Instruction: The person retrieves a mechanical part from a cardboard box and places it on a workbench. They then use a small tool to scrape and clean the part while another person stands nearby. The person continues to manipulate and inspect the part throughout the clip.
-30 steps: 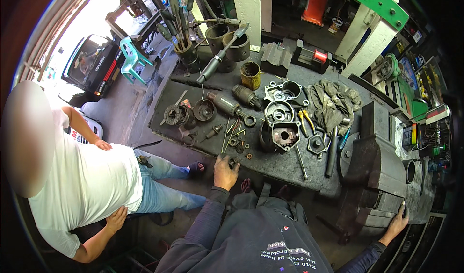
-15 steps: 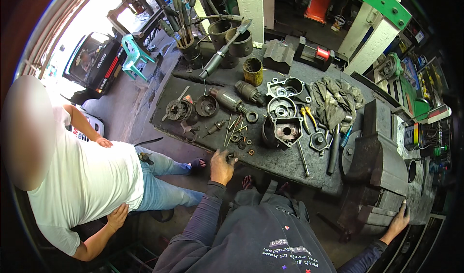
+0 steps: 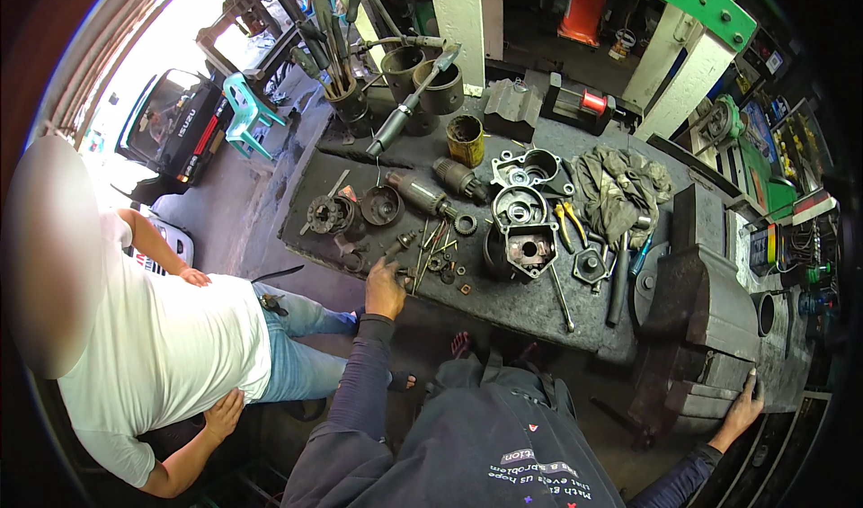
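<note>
My left hand (image 3: pixel 385 294) is at the bench's front edge, fingers curled toward the top. A small dark piece shows by its thumb, too indistinct to name. Just beyond the fingers lies a small metal shaft with a gear end (image 3: pixel 401 244). To its right are several thin long bolts (image 3: pixel 430 249), with washers and nuts (image 3: pixel 438 263) beside them. An armature (image 3: pixel 421 191) lies farther back, near a round metal cup (image 3: pixel 382 206) and a brush holder (image 3: pixel 329 213). My right hand (image 3: pixel 744 407) rests with fingers extended on the edge of a big dark metal machine (image 3: pixel 697 301).
Opened metal housings (image 3: pixel 523 207) stand mid-bench, beside yellow-handled pliers (image 3: pixel 568 225), a ratchet wrench (image 3: pixel 564 301) and a crumpled rag (image 3: pixel 616 189). Behind are a yellow can (image 3: pixel 465 139) and a pot of tools (image 3: pixel 351 103). A person in a white shirt (image 3: pixel 180 337) stands at left.
My left hand has moved left and slightly farther along the bench, toward the small geared shaft. My right hand stays on the machine. The person at left has shifted their feet.
</note>
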Motion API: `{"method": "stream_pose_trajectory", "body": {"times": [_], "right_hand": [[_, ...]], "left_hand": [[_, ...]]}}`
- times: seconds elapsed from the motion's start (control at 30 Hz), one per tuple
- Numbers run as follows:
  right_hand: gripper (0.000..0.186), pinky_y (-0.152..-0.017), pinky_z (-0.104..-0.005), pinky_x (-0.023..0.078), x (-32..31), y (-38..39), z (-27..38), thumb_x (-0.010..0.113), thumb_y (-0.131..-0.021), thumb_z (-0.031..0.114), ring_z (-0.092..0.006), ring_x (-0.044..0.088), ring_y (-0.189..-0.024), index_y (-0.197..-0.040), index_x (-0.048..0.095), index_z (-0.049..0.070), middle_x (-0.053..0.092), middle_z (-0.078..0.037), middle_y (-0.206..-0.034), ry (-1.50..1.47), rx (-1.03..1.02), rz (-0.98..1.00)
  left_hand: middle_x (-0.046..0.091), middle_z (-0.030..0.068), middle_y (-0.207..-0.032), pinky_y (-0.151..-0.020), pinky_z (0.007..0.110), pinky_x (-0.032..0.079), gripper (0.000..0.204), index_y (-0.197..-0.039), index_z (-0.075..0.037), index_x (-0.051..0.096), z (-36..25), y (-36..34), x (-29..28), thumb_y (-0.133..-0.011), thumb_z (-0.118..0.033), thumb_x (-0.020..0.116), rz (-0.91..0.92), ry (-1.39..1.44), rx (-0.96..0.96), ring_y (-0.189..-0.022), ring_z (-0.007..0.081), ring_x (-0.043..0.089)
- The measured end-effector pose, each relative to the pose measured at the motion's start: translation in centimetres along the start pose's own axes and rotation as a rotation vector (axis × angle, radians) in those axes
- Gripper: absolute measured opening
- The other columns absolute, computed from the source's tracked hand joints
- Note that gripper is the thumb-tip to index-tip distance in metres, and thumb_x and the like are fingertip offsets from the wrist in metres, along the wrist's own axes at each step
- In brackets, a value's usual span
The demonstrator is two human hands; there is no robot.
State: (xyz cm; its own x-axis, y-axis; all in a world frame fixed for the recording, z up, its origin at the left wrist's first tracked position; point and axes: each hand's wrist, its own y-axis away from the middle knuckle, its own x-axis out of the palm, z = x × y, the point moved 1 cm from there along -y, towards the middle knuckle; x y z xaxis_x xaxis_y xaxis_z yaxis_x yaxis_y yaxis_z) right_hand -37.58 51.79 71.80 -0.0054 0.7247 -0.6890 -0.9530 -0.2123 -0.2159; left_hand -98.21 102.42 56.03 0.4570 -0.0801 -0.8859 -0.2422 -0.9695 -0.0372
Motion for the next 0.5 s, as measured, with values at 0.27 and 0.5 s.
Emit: {"method": "stream_pose_trajectory", "body": {"times": [0.27, 0.5], "right_hand": [[0.061, -0.106, -0.038, 0.045, 0.1, 0.1, 0.1, 0.069, -0.103, 0.038, -0.0289, 0.064, -0.111, -0.13, 0.063, -0.017, 0.071, -0.025, -0.125, 0.033, -0.015, -0.038], [0.054, -0.099, -0.0383, 0.048, 0.4, 0.3, 1.1, 0.069, -0.103, 0.035, -0.0267, 0.063, -0.103, -0.126, 0.066, -0.015, 0.073, -0.023, -0.116, 0.007, -0.025, -0.04]], "left_hand": [[0.067, 0.0255, -0.123, -0.101, 0.048, 0.051, 0.038, -0.115, -0.003, 0.074, 0.3, -1.1, -0.1, -0.078, 0.001, 0.077, -0.027, 0.083, 0.069, -0.117, 0.0458, 0.063], [0.068, 0.0237, -0.118, -0.1, 0.046, 0.051, 0.044, -0.119, -0.006, 0.072, -0.3, -0.2, 0.1, -0.077, 0.004, 0.076, -0.15, 0.174, 0.036, -0.115, 0.0434, 0.064]]}}
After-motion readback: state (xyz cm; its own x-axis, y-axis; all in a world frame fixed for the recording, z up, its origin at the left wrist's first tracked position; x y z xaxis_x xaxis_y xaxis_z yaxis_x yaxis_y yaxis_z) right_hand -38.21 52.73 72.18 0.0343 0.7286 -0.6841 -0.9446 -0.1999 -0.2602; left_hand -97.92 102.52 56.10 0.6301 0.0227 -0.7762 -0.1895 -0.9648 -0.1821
